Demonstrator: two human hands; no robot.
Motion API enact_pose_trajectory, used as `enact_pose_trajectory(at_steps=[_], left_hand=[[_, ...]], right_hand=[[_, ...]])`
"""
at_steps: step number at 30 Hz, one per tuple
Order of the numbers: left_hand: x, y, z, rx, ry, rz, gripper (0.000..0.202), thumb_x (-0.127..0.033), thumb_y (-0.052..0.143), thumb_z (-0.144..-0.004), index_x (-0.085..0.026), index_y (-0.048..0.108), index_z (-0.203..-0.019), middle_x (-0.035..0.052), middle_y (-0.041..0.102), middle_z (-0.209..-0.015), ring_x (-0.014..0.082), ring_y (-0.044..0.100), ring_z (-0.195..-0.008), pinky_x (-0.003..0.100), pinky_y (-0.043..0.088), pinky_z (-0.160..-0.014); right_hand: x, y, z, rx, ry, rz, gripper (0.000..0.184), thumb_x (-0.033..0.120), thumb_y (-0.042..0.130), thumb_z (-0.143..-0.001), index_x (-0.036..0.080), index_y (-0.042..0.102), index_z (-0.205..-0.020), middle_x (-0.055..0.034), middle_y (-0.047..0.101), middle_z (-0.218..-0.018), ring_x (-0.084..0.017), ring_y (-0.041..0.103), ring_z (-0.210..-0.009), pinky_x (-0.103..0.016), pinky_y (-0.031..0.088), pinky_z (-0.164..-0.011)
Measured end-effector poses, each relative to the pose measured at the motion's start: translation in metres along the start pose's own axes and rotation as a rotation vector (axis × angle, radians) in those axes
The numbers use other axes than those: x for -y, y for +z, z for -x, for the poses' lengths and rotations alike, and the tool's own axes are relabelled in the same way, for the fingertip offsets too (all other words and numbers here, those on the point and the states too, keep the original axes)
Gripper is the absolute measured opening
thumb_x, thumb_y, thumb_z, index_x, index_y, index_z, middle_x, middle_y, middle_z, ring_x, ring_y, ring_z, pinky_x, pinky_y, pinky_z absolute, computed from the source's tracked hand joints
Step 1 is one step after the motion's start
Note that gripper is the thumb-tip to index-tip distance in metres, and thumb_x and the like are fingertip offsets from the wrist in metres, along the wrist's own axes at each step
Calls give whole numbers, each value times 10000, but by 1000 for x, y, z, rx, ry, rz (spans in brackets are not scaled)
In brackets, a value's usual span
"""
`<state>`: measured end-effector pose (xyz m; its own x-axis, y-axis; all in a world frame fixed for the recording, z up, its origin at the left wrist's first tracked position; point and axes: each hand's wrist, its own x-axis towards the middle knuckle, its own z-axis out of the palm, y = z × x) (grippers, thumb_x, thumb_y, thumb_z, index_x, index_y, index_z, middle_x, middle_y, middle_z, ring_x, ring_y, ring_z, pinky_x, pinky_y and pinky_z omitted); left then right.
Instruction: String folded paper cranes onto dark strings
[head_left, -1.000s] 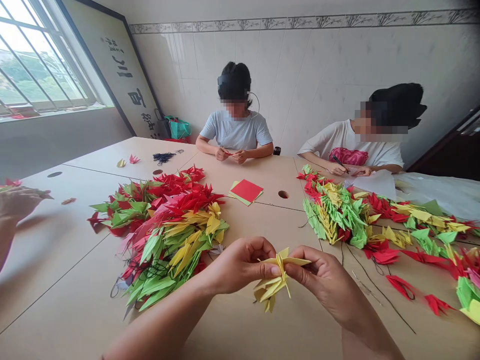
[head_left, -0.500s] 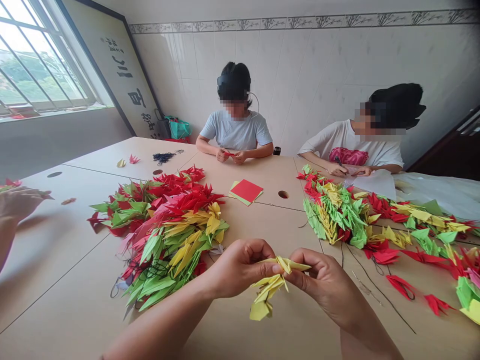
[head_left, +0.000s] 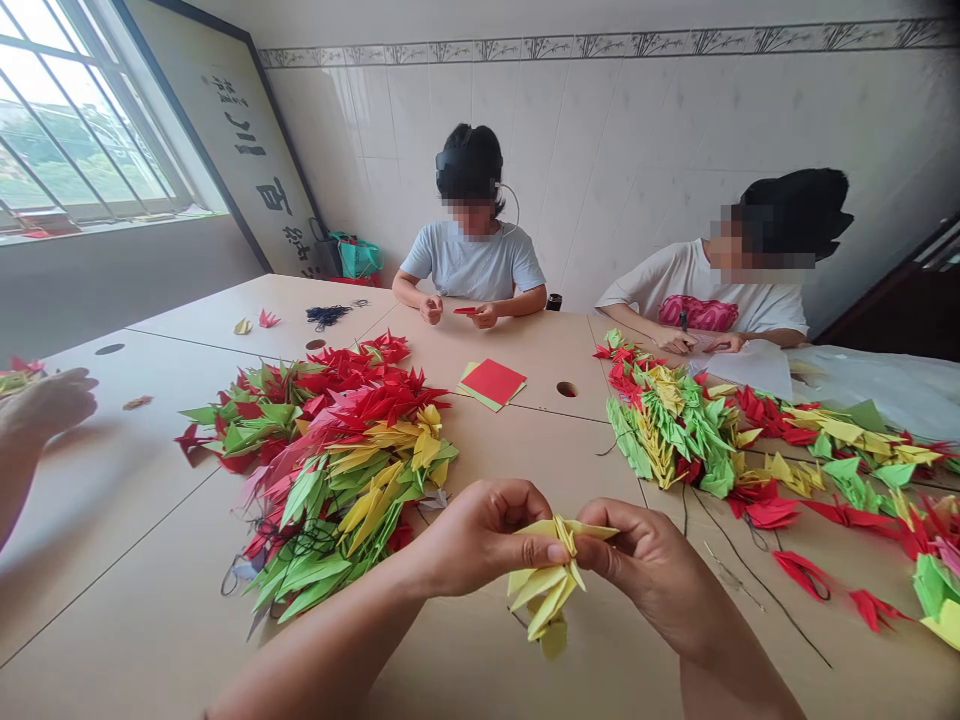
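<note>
Between my hands is a yellow folded-paper crane (head_left: 566,535), the top one of a short string of yellow cranes (head_left: 546,595) that dangles above the table. My left hand (head_left: 484,535) pinches it from the left, thumb along the paper. From the right, my right hand (head_left: 637,555) pinches it with thumb and forefinger. The fingertips of both hands almost meet at its middle. A bit of dark thread shows beside the hanging cranes. To the left of my left hand lies a heap of strung red, green, yellow and pink paper cranes (head_left: 352,470).
More strung cranes (head_left: 675,420) spread over the right of the table (head_left: 450,660), with loose dark thread (head_left: 780,590). Square paper sheets (head_left: 493,384) lie ahead. Two people sit opposite, one holding red paper (head_left: 466,310), one a pen. Another person's hand (head_left: 64,400) is at far left.
The hanging yellow cranes have swung slightly right and lower, while my hands stay nearly in place. The person opposite has moved their hands apart, and the hand at far left has shifted left.
</note>
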<state>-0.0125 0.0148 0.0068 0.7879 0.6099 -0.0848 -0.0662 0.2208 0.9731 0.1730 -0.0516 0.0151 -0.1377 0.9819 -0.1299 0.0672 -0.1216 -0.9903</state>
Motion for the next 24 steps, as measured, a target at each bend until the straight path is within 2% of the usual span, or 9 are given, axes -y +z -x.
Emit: enact_pose_trajectory(at_steps=[6,11,16,20,24], left_hand=[[1,1,2,-2,1,11,406,-469,772,-716,-136,542,-750,-28,550,-647,66,454,-556,202,327,-518],[-1,2,1,-11,12,19,413,-470,778,-711,-135,538,-729,-36,539,-608,55,434,-520,186,321,-483],[-2,4,0,-49,59,48,403,-450,778,-725,-147,514,-753,-34,551,-625,57,455,-514,179,343,-470],[1,5,1,-53,151,90,339,-376,740,-795,-173,474,-849,-44,545,-677,60,464,-560,178,359,-507],[2,5,3,-30,267,8,213,-317,643,-889,-169,492,-914,-18,548,-771,69,474,-642,193,391,-580]], right_hand=[[0,1,2,3,-5,51,315,434,738,-776,181,582,-671,56,412,-623,-113,323,-609,-240,250,-554],[-1,2,1,-14,-4,83,357,474,703,-798,185,545,-660,63,365,-611,-109,295,-592,-245,229,-540],[-2,3,0,-63,-23,44,343,484,687,-810,191,566,-679,52,402,-629,-120,335,-622,-244,274,-569],[-3,2,0,-72,-20,11,348,504,665,-824,200,567,-683,45,423,-637,-125,344,-630,-240,290,-566],[-3,3,0,-60,-33,-14,335,502,664,-830,201,597,-699,42,459,-651,-125,368,-645,-235,315,-592]])
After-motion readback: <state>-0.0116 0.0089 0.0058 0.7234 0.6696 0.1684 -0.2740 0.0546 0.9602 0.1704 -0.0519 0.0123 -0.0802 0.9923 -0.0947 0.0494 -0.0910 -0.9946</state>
